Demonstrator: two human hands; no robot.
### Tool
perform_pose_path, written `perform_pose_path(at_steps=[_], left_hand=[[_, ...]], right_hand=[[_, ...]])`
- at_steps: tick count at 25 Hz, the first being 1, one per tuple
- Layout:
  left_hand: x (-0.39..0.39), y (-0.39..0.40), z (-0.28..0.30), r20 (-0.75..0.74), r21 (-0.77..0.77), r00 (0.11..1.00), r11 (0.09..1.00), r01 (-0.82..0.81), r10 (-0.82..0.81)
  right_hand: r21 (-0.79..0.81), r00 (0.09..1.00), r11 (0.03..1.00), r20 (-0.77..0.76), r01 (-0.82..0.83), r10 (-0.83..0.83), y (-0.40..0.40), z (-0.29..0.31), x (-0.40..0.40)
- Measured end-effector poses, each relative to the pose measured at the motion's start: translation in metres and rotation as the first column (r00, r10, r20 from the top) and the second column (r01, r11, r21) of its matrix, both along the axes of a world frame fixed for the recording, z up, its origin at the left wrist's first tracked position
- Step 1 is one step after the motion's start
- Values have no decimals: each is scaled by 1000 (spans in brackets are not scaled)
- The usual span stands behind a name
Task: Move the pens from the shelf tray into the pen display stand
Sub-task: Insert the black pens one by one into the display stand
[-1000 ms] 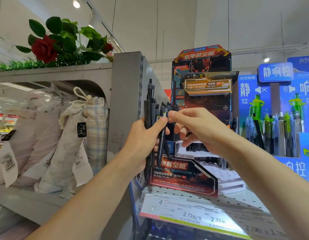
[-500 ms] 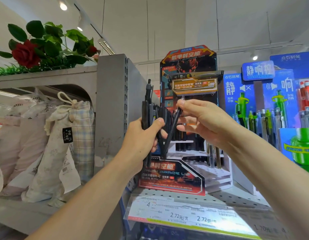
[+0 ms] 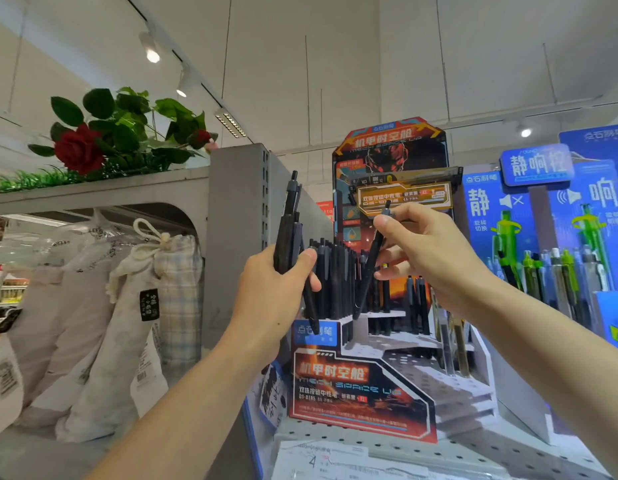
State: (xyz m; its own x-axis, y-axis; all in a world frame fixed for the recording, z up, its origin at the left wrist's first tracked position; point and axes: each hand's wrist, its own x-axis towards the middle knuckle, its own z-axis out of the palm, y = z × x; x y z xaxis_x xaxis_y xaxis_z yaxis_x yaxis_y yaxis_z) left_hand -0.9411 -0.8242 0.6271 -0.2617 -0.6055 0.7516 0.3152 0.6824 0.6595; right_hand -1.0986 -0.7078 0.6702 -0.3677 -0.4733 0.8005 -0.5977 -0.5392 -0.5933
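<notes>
Black pen (image 3: 369, 271) now lower, toward stand (image 3: 363, 386)

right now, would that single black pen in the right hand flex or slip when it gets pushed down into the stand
Probably stiff: the single pen looks straight along its length. It may slip or pivot, since the right hand pinches only its top. The pen display stand looks like light cardboard, so a hard push might shift it.

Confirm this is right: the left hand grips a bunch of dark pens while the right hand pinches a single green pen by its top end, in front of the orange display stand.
Not quite. The head view shows the right hand pinching a single dark pen, not a green one. The rest stands: the left hand grips a bunch of dark pens before the orange display stand.
</notes>
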Motion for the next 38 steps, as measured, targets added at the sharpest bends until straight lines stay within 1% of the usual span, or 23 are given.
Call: perform_pose_path(at_steps=[2,3,5,7,9,10,12,14,16,18,20,22,24,28,34,38], left_hand=[[2,-3,1,-19,-3,1000,1000,-18,18],[3,-4,2,-34,-6,999,1000,-21,21],[5,-5,3,-61,-13,998,1000,-18,17],[6,-6,3,-73,-15,997,1000,-8,6],[5,-7,2,-79,-9,997,1000,6,-7],[4,-7,2,-78,-8,997,1000,11,-11],[1,-7,1,-66,-6,998,1000,17,-18],[-1,-8,1,-60,-5,998,1000,24,-24],[-3,-8,0,-56,-3,998,999,34,-34],[-8,-6,1,-47,-2,998,999,44,-44],[-14,-2,2,-35,-3,997,998,65,-66],[-21,3,5,-29,-5,995,995,97,-97],[-26,7,9,-14,-4,994,994,112,-112],[-34,13,11,0,-9,993,993,121,-121],[-38,16,6,4,6,994,994,107,-108],[-38,15,6,-13,8,993,993,115,-115]], right_hand=[[5,999,1000,-40,-7,7,-2,4,6],[41,997,999,-68,-22,25,-3,5,9],[177,982,984,-178,-25,57,-5,2,17],[309,943,948,-332,78,31,-9,-4,26],[378,901,907,-434,184,-2,-14,-9,33],[388,882,891,-471,235,-27,-16,-11,35],[337,811,862,-569,378,-134,-18,-14,34],[281,755,849,-627,448,-191,-17,-14,31],[265,755,859,-627,438,-192,-15,-13,27],[269,803,885,-570,380,-172,-13,-10,19],[258,861,911,-481,320,-166,-12,-6,7],[227,923,940,-347,253,-165,-11,-3,-7],[199,947,949,-262,243,-188,-13,0,-20],[232,927,909,-232,346,-294,-17,0,-41],[276,885,847,-248,454,-394,-31,-3,-60],[276,840,805,-320,526,-439,-39,0,-63]])
